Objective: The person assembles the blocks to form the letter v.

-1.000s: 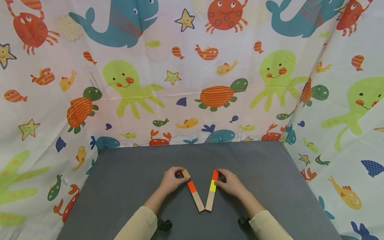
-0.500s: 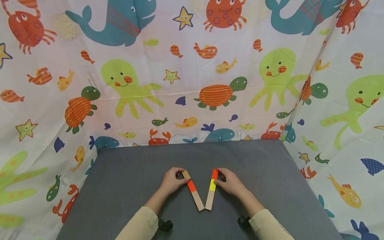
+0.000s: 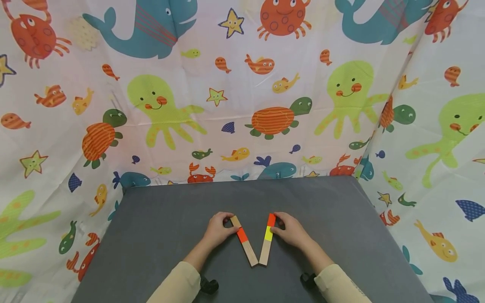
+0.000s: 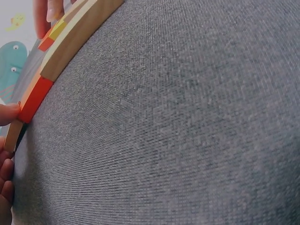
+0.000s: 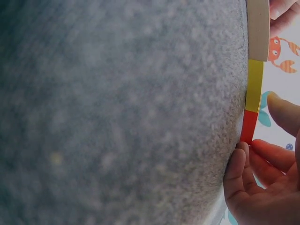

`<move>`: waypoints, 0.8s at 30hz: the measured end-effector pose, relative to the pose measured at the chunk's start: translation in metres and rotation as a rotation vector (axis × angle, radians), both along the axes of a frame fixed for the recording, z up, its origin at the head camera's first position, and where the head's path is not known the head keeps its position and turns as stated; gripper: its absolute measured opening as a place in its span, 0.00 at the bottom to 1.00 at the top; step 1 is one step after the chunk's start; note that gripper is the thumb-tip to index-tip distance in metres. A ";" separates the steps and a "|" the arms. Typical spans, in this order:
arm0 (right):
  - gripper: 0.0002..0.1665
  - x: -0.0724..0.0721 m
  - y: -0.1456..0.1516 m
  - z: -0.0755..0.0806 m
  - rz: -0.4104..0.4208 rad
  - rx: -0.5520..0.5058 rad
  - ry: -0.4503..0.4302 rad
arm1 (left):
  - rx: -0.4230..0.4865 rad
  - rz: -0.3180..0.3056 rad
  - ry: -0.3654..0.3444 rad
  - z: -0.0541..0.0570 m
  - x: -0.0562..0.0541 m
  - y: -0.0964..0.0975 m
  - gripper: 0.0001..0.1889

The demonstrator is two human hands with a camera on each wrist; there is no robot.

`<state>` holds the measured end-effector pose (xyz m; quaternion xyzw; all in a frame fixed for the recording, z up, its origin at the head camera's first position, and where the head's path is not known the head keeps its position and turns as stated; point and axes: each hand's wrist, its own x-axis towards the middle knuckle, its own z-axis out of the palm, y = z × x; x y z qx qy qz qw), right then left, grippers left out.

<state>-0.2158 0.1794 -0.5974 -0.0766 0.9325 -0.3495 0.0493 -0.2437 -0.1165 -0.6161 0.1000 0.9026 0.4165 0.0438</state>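
Two rows of wooden blocks form a V on the grey tabletop, its point towards me. From the far end, the left row has a small plain block point(image 3: 235, 221), an orange block point(image 3: 242, 235) and a long plain block point(image 3: 250, 253). My left hand point(image 3: 219, 229) holds the small plain block, fingers at its far end and thumb point(image 4: 9, 112) by the orange block. The right row runs orange block point(image 3: 271, 219), yellow block point(image 3: 268, 233), long plain block point(image 3: 265, 252). Around its far end curls my right hand point(image 3: 291, 230), fingertips point(image 5: 243, 147) at the orange block, thumb beside the yellow one.
The grey cloth-covered table point(image 3: 170, 219) spreads around the blocks. Behind it and along both sides hangs a white curtain point(image 3: 242, 147) printed with sea animals. A dark strap piece point(image 3: 209, 285) shows at the left wrist, another point(image 3: 307, 280) at the right.
The small plain block in my left hand has turned and come against the orange block, in line with the left row. My right hand and the right row have stayed put.
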 end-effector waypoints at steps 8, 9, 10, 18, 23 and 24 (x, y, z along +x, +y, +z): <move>0.36 -0.001 0.000 -0.001 -0.003 0.001 0.009 | -0.013 -0.003 0.034 0.002 0.000 0.002 0.19; 0.36 -0.001 0.000 -0.001 -0.002 0.002 0.009 | -0.015 -0.003 0.037 0.002 0.000 0.002 0.19; 0.35 -0.001 0.000 -0.002 -0.001 0.003 0.008 | -0.016 -0.001 0.035 0.002 0.000 0.002 0.19; 0.35 -0.003 0.002 -0.003 -0.004 -0.003 0.006 | 0.009 0.005 0.040 0.000 0.001 0.003 0.20; 0.36 0.001 0.005 0.002 -0.001 -0.027 0.020 | 0.024 0.025 0.069 0.002 0.005 0.000 0.20; 0.36 0.002 0.006 0.004 -0.001 -0.032 0.028 | 0.026 0.035 0.073 0.003 0.006 -0.001 0.20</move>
